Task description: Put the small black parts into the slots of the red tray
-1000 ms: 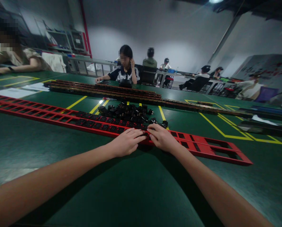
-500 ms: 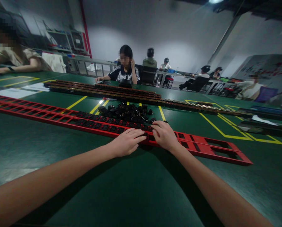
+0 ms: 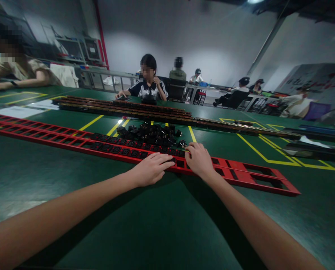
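A long red frame (image 3: 248,174) with rectangular slots lies across the green table (image 3: 144,225). Black socket parts fill its middle slots (image 3: 122,151); the slots toward the right end are bare. My left hand (image 3: 150,170) rests flat on the frame's near rail, fingers stretched out over the last filled slots. My right hand (image 3: 199,160) lies just right of it on the frame, fingers curled down at the far rail next to a pile of loose black socket parts (image 3: 152,134). Whether it holds one is hidden.
Darker long strips (image 3: 128,107) lie stacked behind the pile, with more at the far right (image 3: 313,144). Yellow tape lines mark the table. A person (image 3: 147,80) sits opposite, another at the far left (image 3: 15,69), and several more sit at tables behind.
My right hand has slid to the right and away from my left hand, uncovering one bare slot between them. My left hand has stayed in place.
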Available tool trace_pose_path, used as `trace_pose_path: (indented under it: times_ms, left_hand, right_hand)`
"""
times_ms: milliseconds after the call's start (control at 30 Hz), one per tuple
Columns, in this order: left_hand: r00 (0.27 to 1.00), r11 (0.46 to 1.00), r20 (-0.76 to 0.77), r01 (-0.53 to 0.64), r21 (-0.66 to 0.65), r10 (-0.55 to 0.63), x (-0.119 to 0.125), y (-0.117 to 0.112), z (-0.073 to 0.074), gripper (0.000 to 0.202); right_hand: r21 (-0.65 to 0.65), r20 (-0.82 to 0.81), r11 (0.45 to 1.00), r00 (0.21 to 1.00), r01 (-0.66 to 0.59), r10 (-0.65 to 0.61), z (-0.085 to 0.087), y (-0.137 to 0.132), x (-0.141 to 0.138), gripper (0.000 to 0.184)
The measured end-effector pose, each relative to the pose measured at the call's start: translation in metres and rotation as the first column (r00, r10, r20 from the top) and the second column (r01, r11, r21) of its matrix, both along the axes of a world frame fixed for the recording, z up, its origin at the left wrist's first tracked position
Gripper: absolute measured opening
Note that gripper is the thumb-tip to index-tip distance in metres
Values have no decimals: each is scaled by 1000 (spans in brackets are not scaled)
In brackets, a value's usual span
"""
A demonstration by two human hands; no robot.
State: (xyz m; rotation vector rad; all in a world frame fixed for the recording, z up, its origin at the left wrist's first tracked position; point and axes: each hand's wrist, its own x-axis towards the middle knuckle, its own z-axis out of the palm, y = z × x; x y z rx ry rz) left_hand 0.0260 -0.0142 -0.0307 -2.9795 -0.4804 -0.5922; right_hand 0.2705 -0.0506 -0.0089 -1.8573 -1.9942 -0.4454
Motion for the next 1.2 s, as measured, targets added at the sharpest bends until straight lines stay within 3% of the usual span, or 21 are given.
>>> trace_pose_path:
  times_ms: [100, 267, 600, 800, 900, 1000, 1200]
  left_hand:
    - [1000, 1000, 4, 10, 3, -10, 0, 1, -1, 49]
    - [1000, 1000, -4, 10, 17, -10, 0, 2, -2, 49]
    - [1000, 1000, -17, 2, 14, -2, 0, 1, 0, 49]
    - [1000, 1000, 10, 10, 4, -10, 1, 1, -1, 49]
    - [1000, 1000, 9, 10, -2, -10, 0, 1, -1, 50]
    - [1000, 1000, -4, 1, -7, -2, 0, 1, -1, 50]
    - [1000, 1000, -10, -2, -17, 2, 0, 1, -1, 49]
  right_hand:
    - [16, -1, 999, 999, 51, -50, -2, 0, 2, 25]
    - [-115, 17, 982, 989, 149, -148, 1, -1, 0, 31]
    - [-203, 60, 956, 977, 213, -205, 7, -1, -5, 39]
    - [-279, 4, 934, 973, 223, -232, 5, 2, -2, 43]
    - [-226, -107, 961, 976, 160, -187, 1, 8, 7, 37]
    - [-153, -326, 986, 938, 68, -115, -2, 18, 24, 30]
    - [-62, -714, 998, 699, -24, -28, -4, 32, 61, 23]
